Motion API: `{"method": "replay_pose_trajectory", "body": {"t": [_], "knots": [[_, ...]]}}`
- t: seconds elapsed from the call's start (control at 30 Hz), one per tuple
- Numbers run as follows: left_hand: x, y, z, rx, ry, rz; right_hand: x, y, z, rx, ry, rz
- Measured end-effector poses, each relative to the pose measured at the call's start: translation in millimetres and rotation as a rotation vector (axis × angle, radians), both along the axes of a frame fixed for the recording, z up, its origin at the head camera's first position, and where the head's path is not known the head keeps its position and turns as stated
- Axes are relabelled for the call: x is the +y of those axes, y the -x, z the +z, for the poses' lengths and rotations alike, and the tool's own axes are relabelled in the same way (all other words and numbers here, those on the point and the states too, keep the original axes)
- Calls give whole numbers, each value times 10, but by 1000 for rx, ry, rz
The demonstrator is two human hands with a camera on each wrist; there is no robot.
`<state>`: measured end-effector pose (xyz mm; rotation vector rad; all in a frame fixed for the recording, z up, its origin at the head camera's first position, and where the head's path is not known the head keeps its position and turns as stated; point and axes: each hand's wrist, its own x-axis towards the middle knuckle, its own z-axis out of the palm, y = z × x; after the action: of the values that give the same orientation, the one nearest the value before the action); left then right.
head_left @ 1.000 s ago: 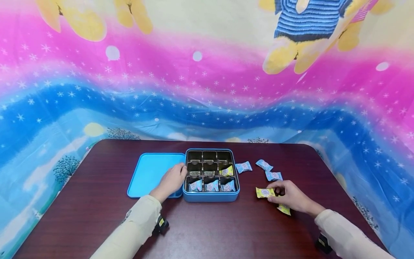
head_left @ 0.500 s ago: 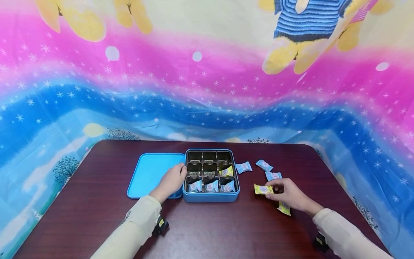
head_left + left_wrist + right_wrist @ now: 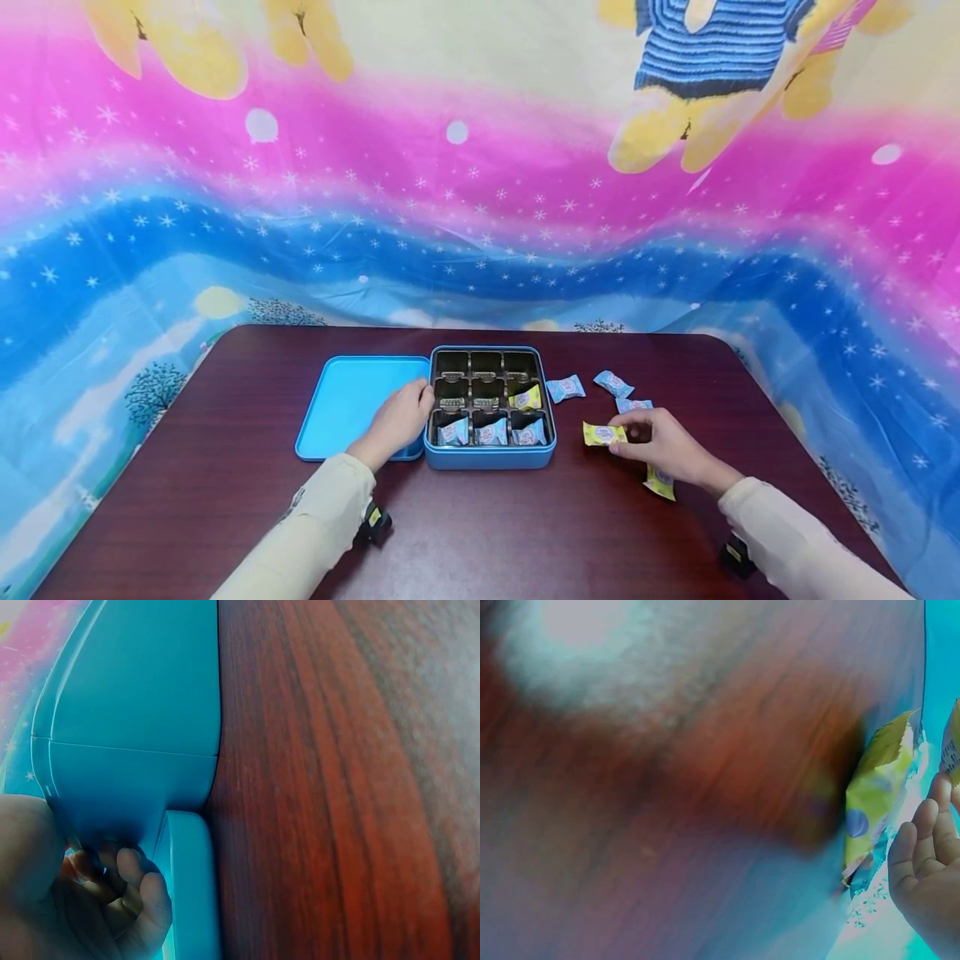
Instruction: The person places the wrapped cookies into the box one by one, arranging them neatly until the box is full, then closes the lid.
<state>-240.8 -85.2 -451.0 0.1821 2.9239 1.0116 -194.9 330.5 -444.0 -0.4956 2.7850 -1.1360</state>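
A blue tin box (image 3: pixel 491 457) stands uncovered, its dark insert divided into several compartments. Three blue-wrapped candies (image 3: pixel 491 432) fill the front row, and one yellow-wrapped candy (image 3: pixel 525 397) sits in the right compartment of the middle row. My left hand (image 3: pixel 396 417) holds the box at its left rim; in the left wrist view its curled fingers (image 3: pixel 131 889) are against the side wall. To the right of the box, my right hand (image 3: pixel 671 448) pinches another yellow-wrapped candy (image 3: pixel 602 434) between thumb and fingers, above the table. Part of that held candy (image 3: pixel 952 746) shows at the right wrist view's edge.
The blue lid (image 3: pixel 360 396) lies left of the box, partly under my left arm. Three loose blue candies (image 3: pixel 566 388) lie to the right, one partly behind my right hand. A further yellow candy (image 3: pixel 660 483) lies below that hand. A printed cloth (image 3: pixel 480 208) hangs behind the table (image 3: pixel 480 533).
My right hand has moved slightly left and away from me with the yellow candy, leaving the other yellow candy on the table. The left hand and box have stayed put.
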Motion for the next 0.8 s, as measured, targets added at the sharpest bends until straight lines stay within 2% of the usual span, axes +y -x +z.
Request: {"method": "replay_pose_trajectory", "body": {"t": [0.8], "knots": [[4, 10, -13, -16, 8, 1, -142, 73, 141, 21, -32, 7]]}}
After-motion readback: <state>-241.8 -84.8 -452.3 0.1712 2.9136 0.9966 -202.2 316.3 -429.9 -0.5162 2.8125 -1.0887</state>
